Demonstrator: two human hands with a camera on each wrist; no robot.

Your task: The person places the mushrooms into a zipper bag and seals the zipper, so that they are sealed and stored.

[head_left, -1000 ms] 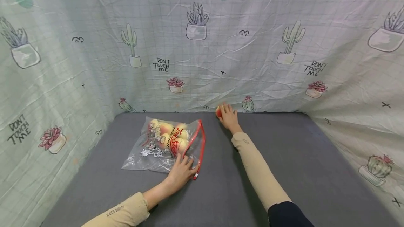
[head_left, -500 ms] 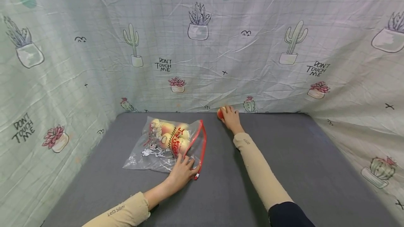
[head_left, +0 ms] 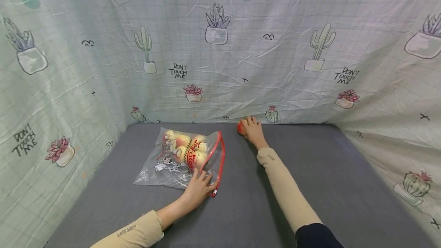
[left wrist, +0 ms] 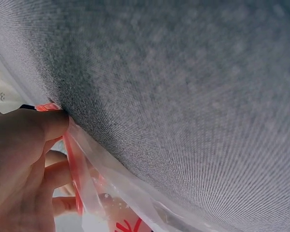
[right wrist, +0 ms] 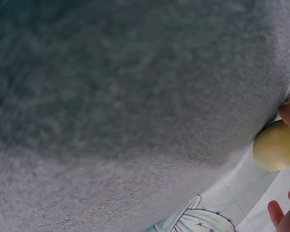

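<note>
Fruit, red and yellow, is held in the curled fingers of the right hand near the far edge of the grey table; its red side is left exposed beside the fingers. In the right wrist view, its yellow side is seen by the thumb (whether it is lifted cannot be told). Nearer and to the left, a clear bag is laid on its side, with several similar fruits enclosed. Its red-trimmed edge is pinched between the thumb and fingers of the left hand, close to the corner. Both forearms are covered by beige sleeves. Behind the table, a pale cloth printed with potted cacti is hung.
</note>
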